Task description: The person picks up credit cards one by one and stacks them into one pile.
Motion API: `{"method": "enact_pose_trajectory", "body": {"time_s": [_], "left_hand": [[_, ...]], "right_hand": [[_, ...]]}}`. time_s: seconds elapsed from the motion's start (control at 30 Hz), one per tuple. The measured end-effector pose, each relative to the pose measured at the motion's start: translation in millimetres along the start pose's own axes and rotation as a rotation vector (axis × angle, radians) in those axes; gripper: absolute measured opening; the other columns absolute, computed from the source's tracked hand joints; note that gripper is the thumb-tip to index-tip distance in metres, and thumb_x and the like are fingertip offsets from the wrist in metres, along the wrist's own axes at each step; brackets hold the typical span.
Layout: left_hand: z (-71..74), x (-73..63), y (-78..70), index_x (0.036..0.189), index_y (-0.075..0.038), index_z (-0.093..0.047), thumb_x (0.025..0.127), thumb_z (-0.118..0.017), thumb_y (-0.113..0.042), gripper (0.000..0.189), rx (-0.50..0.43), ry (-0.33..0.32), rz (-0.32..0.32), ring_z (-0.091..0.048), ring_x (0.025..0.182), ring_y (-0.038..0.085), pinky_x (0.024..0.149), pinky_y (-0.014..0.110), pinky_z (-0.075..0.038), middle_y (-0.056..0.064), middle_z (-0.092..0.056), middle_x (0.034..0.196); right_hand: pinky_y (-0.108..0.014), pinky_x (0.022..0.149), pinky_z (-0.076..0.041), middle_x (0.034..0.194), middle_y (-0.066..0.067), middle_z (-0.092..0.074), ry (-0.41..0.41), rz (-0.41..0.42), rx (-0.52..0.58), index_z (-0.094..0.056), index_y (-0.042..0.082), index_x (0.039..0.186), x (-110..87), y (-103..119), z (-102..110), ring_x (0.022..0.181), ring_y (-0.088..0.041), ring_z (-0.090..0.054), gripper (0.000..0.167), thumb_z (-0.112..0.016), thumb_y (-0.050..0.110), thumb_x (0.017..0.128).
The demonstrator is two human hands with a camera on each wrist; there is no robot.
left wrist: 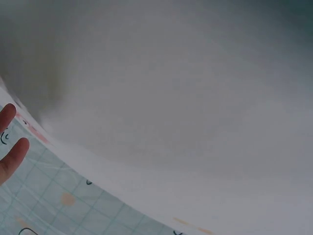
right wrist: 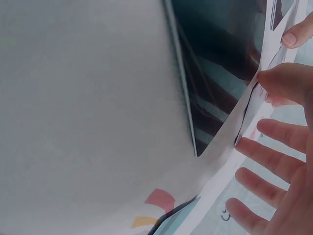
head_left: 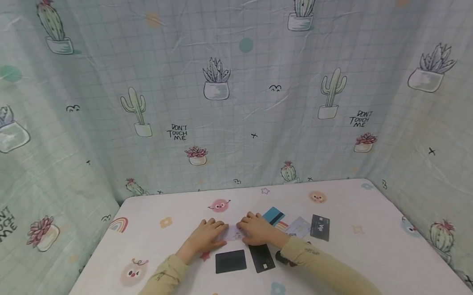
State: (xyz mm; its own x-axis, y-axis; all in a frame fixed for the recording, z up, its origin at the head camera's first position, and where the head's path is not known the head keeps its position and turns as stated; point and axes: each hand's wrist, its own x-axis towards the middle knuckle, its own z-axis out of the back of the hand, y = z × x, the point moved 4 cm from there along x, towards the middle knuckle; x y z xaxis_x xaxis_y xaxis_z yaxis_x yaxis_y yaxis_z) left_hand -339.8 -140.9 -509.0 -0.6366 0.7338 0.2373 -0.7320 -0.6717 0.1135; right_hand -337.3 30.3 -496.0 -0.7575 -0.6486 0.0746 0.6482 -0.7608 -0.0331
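A pale purplish card (head_left: 233,232) lies low over the table between my hands. My left hand (head_left: 206,236) holds its left end, thumb on the near edge and fingers on the far edge. At the right end, my right hand (head_left: 258,229) pinches the same card between thumb and fingertips. The right wrist view shows this card (right wrist: 250,117) edge-on, with the left thumb (right wrist: 290,39) at its far end. Only two left fingertips (left wrist: 18,151) show in the left wrist view. A black card with a chip (head_left: 262,259) lies just below my right hand.
A plain black card (head_left: 230,261) lies in front of the hands. To the right are a blue striped card (head_left: 273,216), a pale card (head_left: 298,227) and a dark grey VIP card (head_left: 320,227). Dark items (head_left: 281,258) sit partly hidden under my right sleeve. A printed curtain (head_left: 234,112) surrounds the table.
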Motion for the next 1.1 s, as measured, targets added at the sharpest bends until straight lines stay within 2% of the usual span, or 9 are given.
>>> {"method": "enact_pose_trajectory", "body": {"time_s": [0.43,0.83,1.1], "left_hand": [[1.1,-4.1,-0.2,0.119,-0.016,-0.055,0.081,-0.058,-0.043,0.047,-0.024,0.002,0.015,-0.05,0.096,0.017,0.077,0.039,-0.041,-0.001,-0.059,0.112],[0.8,2.6,-0.4,0.118,-0.016,-0.055,0.081,-0.058,-0.041,0.044,0.033,-0.062,-0.019,-0.051,0.094,0.016,0.074,0.036,-0.042,-0.002,-0.06,0.11],[2.5,-2.9,1.3,0.118,-0.016,-0.056,0.08,-0.06,-0.039,0.044,0.006,-0.023,-0.011,-0.052,0.095,0.017,0.074,0.037,-0.041,-0.001,-0.06,0.11]], "right_hand": [[-0.036,0.083,-0.039,0.113,0.003,-0.056,-0.004,0.027,0.016,-0.054,0.019,0.118,-2.6,2.3,-2.8,0.1,-0.015,-0.045,0.041,-0.059,0.035,0.08],[-0.04,0.088,-0.04,0.122,0.003,-0.053,0.025,0.003,0.012,-0.052,0.021,0.122,0.3,-5.2,-8.1,0.106,-0.015,-0.044,0.042,-0.057,0.035,0.083],[-0.039,0.087,-0.041,0.122,0.004,-0.055,0.009,0.063,0.002,-0.051,0.021,0.123,1.9,0.9,-7.4,0.105,-0.015,-0.045,0.042,-0.057,0.035,0.083]]}}
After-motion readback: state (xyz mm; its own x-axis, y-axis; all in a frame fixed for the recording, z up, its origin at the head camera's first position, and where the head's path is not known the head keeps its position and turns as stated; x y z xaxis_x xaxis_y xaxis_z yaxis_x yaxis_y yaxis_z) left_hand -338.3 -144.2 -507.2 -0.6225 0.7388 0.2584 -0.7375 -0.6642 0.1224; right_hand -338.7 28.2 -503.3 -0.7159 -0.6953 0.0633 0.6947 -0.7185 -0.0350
